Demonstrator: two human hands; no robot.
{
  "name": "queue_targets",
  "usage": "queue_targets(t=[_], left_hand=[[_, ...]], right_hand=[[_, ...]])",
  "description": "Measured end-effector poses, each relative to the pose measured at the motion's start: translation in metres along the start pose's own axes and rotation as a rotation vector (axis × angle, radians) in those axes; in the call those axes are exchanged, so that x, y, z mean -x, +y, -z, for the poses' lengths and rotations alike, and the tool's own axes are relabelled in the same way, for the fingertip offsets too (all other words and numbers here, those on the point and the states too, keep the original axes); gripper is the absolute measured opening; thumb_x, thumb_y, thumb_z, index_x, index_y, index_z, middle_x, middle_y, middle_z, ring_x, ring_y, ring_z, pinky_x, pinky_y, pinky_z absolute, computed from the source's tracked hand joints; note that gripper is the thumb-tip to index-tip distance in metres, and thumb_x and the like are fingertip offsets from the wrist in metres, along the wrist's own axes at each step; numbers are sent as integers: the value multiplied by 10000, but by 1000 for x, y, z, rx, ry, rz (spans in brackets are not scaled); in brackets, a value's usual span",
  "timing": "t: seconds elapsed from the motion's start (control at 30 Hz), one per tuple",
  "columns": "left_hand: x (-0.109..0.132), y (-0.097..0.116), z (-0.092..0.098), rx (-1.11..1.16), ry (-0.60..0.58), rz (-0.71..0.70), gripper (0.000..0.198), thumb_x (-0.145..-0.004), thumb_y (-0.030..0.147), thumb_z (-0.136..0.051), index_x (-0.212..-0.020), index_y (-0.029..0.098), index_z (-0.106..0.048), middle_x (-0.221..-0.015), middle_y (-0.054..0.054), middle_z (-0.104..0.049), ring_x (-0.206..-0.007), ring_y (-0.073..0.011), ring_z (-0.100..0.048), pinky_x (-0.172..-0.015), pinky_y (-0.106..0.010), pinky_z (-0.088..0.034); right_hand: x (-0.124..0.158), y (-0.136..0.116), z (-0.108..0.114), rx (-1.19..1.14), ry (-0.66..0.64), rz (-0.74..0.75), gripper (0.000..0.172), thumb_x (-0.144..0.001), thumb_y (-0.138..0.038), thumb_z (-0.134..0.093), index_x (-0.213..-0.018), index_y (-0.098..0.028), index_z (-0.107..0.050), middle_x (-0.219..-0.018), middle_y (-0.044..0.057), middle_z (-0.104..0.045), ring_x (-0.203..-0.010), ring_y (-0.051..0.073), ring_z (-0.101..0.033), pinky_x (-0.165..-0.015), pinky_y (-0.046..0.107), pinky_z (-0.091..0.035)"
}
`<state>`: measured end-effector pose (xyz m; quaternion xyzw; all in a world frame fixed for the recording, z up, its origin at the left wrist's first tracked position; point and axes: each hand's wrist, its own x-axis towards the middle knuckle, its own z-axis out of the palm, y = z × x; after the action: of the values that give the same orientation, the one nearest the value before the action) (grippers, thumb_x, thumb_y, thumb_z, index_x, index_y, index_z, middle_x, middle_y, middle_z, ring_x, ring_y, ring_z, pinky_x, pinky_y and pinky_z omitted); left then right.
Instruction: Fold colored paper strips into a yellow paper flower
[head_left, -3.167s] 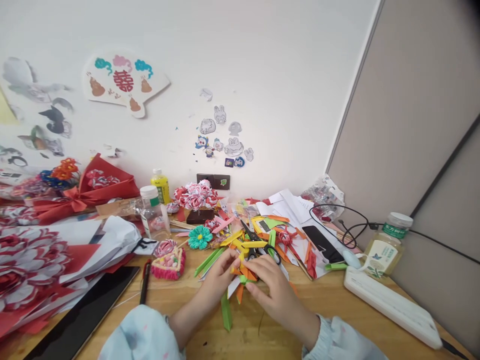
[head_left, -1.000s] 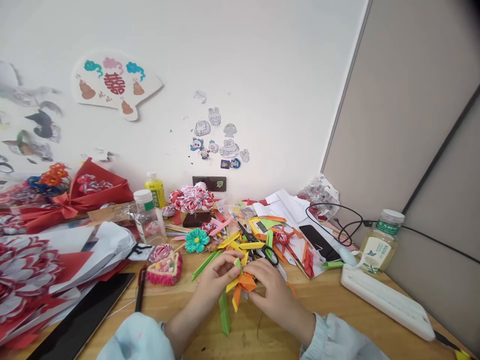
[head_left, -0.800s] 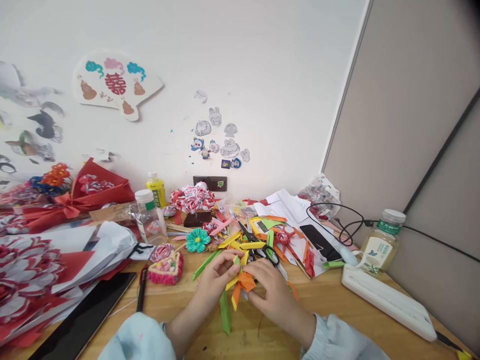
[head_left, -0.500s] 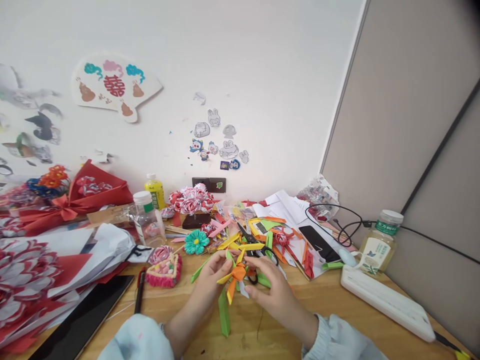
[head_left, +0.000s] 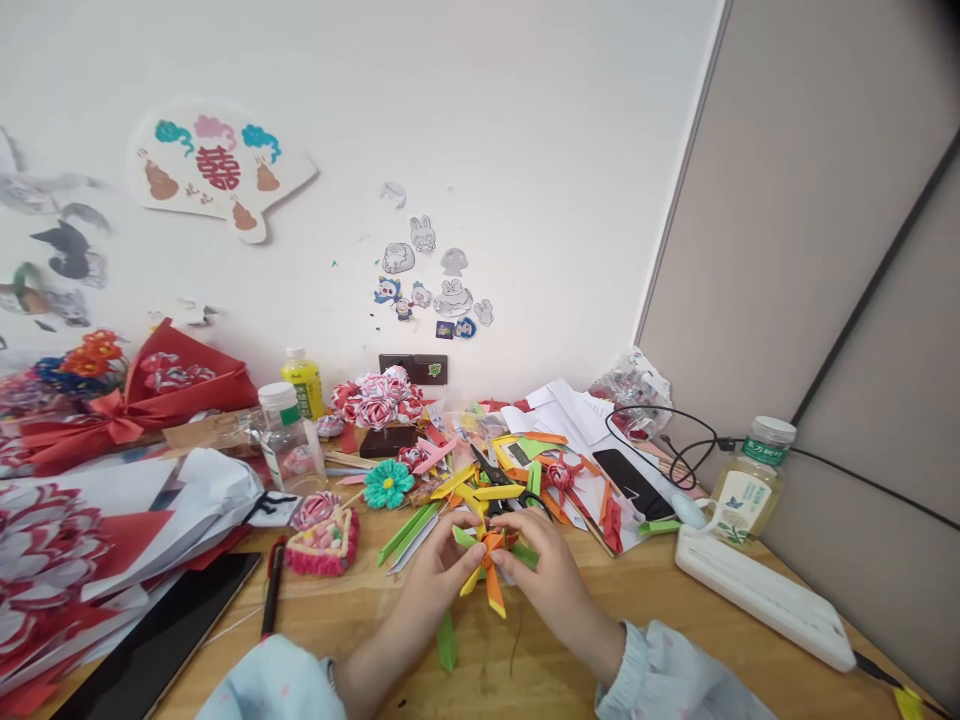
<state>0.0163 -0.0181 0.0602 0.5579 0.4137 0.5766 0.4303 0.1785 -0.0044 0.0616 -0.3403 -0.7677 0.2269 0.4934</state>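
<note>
Both my hands hold a small folded paper piece [head_left: 489, 560] of orange, yellow and green strips just above the wooden desk [head_left: 600, 600]. My left hand [head_left: 439, 570] pinches its left side, fingers closed. My right hand [head_left: 544, 575] grips its right side, fingers curled on it. An orange strip hangs down from the piece between my hands. A folded green strip [head_left: 445, 640] lies on the desk under my left wrist. Black-handled scissors [head_left: 502, 480] lie just beyond my fingers among loose coloured strips.
Paper flowers [head_left: 379, 400], a teal flower [head_left: 388, 483], a clear bottle [head_left: 289, 440] and a yellow bottle [head_left: 303, 380] stand behind. A black tablet [head_left: 161, 640] and pen [head_left: 270, 595] lie left. A phone [head_left: 634, 480], a jar [head_left: 750, 480], a white power strip [head_left: 757, 595] and cables are right.
The paper piece has been turned in my hands; its orange strip now points down. My hands have stayed in the same spot. The view has drifted slightly.
</note>
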Motion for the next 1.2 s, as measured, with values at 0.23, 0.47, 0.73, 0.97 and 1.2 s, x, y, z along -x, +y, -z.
queue_targets(t=[0.23, 0.47, 0.73, 0.97, 1.2], left_hand=[[4, 9, -1, 114, -49, 126, 325, -600, 435, -755, -808, 196, -682, -964, -65, -673, -978, -261, -584, -854, -344, -452], [5, 21, -3, 409, 25, 256, 278, -639, 296, -763, -863, 208, -624, -1002, -39, -683, -918, -205, -630, -799, -290, -459], [7, 25, -8, 559, -81, 227, 317, -576, 192, -780, -732, 209, -504, -947, -25, -678, -940, -223, -632, -819, -314, -454], [10, 19, -7, 502, -149, 219, 194, -643, 233, -716, -750, 195, -558, -905, -24, -651, -815, -179, -611, -745, -277, -438], [2, 7, -1, 341, -38, 180, 282, -637, 313, -749, -756, 211, -516, -811, 6, -637, -778, -172, -601, -712, -278, -462]], right_hand=[[-2, 0, 3, 3, 3, 22, 183, -786, -262, -641, -964, -223, -624, -925, 41, -630, -882, 205, -566, -779, 335, -463], [-5, 2, 6, -55, 94, -21, 248, -804, -303, -603, -1041, -233, -583, -1039, 65, -616, -995, 236, -552, -874, 396, -438], [-8, 16, -2, -326, 63, -242, 174, -795, -273, -567, -947, -192, -594, -938, 61, -646, -878, 207, -622, -799, 363, -502], [-12, 10, 3, -359, 100, -249, 164, -763, -320, -611, -858, -187, -630, -854, 48, -648, -795, 200, -622, -713, 329, -527], [-10, 10, 3, -370, 91, -239, 162, -779, -313, -590, -886, -195, -622, -869, 48, -636, -807, 197, -616, -699, 323, -535]])
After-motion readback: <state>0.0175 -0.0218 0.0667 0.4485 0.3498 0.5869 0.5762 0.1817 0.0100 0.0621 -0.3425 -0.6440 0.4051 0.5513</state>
